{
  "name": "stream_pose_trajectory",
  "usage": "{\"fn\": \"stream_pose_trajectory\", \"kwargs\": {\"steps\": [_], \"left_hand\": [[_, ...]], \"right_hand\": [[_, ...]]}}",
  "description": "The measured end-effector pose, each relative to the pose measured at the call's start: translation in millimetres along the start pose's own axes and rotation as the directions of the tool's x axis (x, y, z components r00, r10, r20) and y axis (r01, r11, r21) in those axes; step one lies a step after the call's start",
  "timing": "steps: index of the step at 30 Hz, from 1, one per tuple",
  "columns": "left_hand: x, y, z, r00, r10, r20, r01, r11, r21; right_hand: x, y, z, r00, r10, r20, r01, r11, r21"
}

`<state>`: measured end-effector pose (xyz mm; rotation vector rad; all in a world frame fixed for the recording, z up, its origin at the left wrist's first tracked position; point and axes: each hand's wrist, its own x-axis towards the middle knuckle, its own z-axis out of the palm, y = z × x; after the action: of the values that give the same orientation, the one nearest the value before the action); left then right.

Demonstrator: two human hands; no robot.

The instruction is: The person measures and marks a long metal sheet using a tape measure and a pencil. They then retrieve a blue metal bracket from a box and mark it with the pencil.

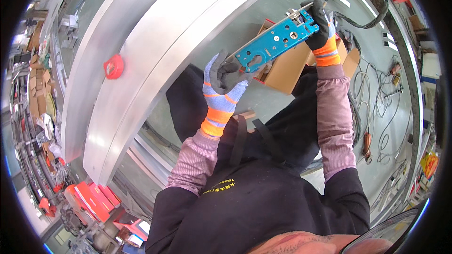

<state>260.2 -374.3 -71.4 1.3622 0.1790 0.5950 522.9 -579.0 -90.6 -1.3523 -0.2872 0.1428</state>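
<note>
A blue metal mortise lock case with a long bare-metal faceplate is held up in front of me, tilted so its far end lies up and to the right. My right hand, in a grey-and-blue work glove with an orange cuff, grips that upper end. At the lower end, the curled fingers and thumb of my gloved left hand close around the faceplate tip and the case corner. Round and keyhole-shaped cutouts show in the case's side. Below the lock, an open cardboard box sits on the floor between my legs.
Long brushed-metal profiles run along my left, with a red tape measure on top. Cables lie coiled on the floor at right, beside a steel frame bar. Red boxes stand at lower left.
</note>
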Motion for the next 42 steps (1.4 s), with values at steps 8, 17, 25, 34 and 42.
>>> {"fn": "stream_pose_trajectory", "kwargs": {"steps": [8,17,25,34,42], "left_hand": [[-42,26,-22,0.999,-0.02,-0.048,0.009,0.976,-0.218],[-39,37,-13,0.985,0.095,-0.143,-0.112,0.987,-0.111],[-24,-13,-21,0.896,0.005,-0.444,-0.017,1.0,-0.023],[-25,-15,-19,0.986,-0.056,-0.157,0.032,0.988,-0.153],[-27,-21,-15,0.94,-0.202,-0.275,0.147,0.967,-0.207]], "right_hand": [[-61,55,14,0.888,0.282,0.363,-0.359,0.919,0.164],[-146,44,65,0.586,0.791,0.176,-0.809,0.56,0.178],[-127,24,70,0.962,0.222,0.156,-0.167,0.938,-0.305],[-158,-31,126,0.719,-0.303,0.626,0.655,0.598,-0.463],[-173,-29,123,0.571,-0.412,0.71,0.821,0.302,-0.485]]}}
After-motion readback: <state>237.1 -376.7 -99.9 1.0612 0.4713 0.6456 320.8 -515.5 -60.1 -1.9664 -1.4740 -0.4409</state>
